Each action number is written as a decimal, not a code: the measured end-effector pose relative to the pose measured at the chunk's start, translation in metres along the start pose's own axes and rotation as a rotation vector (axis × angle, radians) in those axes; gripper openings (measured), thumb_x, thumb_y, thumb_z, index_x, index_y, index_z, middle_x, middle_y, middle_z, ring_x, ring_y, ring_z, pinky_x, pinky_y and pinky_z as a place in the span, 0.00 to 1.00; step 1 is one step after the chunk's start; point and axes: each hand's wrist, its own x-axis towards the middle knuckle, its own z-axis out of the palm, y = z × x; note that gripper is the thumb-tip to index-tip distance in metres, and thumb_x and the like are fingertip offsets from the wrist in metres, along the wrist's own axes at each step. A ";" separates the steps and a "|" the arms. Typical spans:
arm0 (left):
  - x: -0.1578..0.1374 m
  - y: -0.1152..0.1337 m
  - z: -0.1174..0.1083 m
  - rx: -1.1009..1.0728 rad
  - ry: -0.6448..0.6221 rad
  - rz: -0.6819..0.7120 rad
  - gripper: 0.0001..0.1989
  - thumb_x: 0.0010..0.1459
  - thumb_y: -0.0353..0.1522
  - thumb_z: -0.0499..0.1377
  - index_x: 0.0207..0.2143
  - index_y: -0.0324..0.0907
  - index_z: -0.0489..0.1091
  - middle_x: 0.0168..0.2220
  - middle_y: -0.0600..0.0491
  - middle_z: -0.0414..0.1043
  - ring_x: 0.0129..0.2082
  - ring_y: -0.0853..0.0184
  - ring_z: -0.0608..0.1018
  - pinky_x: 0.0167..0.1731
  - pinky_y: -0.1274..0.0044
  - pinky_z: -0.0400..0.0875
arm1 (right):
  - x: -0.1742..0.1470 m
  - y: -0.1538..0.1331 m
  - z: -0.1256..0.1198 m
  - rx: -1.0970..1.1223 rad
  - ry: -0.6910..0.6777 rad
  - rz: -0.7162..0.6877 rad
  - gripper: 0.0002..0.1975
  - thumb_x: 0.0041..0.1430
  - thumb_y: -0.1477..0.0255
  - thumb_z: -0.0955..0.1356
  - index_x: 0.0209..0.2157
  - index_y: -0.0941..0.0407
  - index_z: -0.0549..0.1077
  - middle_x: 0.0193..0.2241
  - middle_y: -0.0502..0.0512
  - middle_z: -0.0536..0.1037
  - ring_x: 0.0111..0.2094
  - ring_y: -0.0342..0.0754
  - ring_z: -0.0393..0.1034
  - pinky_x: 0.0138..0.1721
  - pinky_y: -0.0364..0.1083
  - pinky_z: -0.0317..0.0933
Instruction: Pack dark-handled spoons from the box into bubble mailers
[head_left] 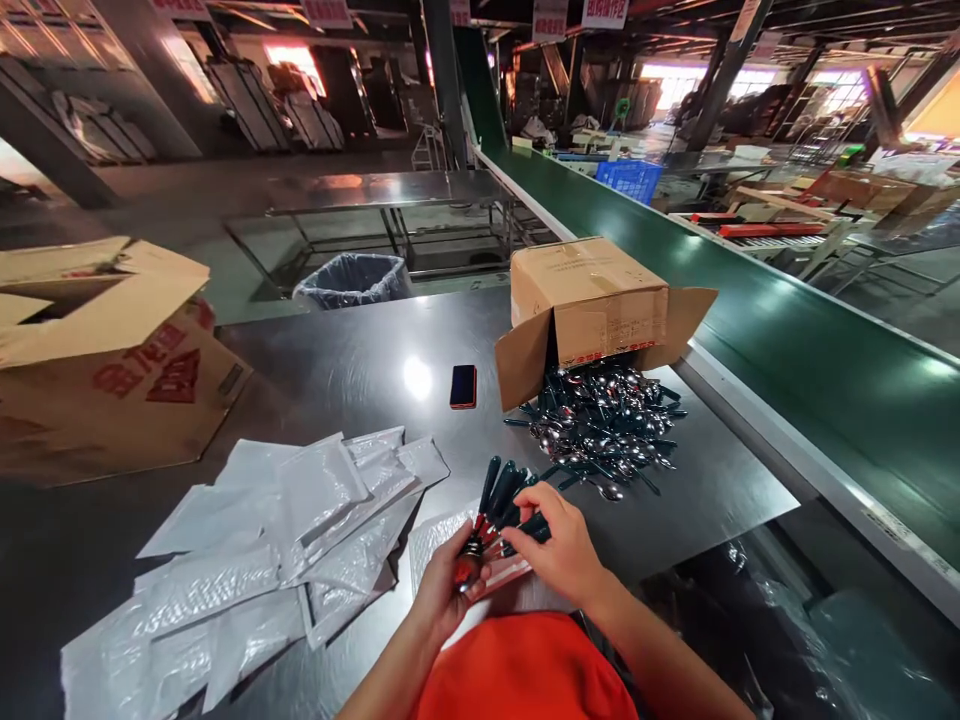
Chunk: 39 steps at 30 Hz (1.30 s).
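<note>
My left hand point(448, 580) is closed around the metal bowls of several spoons point(498, 495), whose dark green handles fan upward and to the right. Over those handles, my right hand point(556, 540) is closed with thumb and fingers on one or more of them. Beneath both hands lies a white bubble mailer point(433, 540), partly covered by them. Just beyond my right hand, a heap of loose spoons point(600, 420) spills from a cardboard box point(592, 290) tipped on its side. To the left, several white bubble mailers point(300, 530) overlap in a pile.
A phone point(463, 386) lies on the metal table point(360, 370). At far left stands an open carton point(127, 390). Behind the table is a lined bin point(352, 280). A green conveyor belt point(795, 300) runs along the right side, with a blue crate point(628, 180) beyond it.
</note>
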 end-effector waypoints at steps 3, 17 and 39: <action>-0.002 -0.001 0.003 -0.007 0.002 0.040 0.14 0.68 0.36 0.51 0.33 0.37 0.68 0.20 0.54 0.74 0.10 0.74 0.70 0.06 0.86 0.57 | 0.001 -0.006 0.002 0.038 0.115 -0.024 0.03 0.65 0.74 0.65 0.40 0.52 0.67 0.30 0.49 0.73 0.31 0.45 0.71 0.33 0.43 0.65; 0.014 -0.009 -0.028 -0.073 0.026 0.061 0.09 0.63 0.33 0.58 0.29 0.39 0.67 0.19 0.54 0.70 0.19 0.68 0.77 0.10 0.85 0.63 | -0.002 -0.013 -0.002 0.110 0.029 0.070 0.20 0.57 0.81 0.64 0.51 0.51 0.65 0.51 0.60 0.70 0.41 0.48 0.71 0.43 0.49 0.71; 0.007 -0.015 -0.024 0.033 0.089 0.075 0.07 0.60 0.31 0.62 0.29 0.38 0.71 0.21 0.51 0.77 0.20 0.66 0.80 0.14 0.83 0.69 | 0.004 -0.011 -0.005 0.130 0.019 -0.018 0.03 0.58 0.76 0.63 0.32 0.53 0.64 0.29 0.52 0.71 0.32 0.47 0.68 0.34 0.45 0.64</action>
